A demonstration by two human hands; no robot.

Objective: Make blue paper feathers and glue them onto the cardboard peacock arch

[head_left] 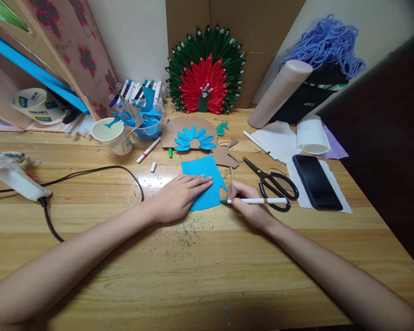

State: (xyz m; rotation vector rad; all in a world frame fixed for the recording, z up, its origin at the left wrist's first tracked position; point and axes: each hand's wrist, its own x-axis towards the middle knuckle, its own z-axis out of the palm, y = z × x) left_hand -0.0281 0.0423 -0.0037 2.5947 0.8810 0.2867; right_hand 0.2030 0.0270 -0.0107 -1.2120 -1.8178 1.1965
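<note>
While left hand (175, 197), fingers outstretched, presses sheet (207, 195), right hand (251, 214) grips marker (257, 201); sheet looks light, easily creased, best held by an edge.

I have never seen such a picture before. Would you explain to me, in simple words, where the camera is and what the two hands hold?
There is no machine here, only a person's bare hands. The one camera is worn on the head, looking forward and down. The left hand lies flat on blue paper, holding nothing. The right hand holds a white marker, its green tip at the paper's edge. Also on the wooden table are scissors, a smartphone, a paper cup and, at the picture's left, what looks like a glue gun.
</note>
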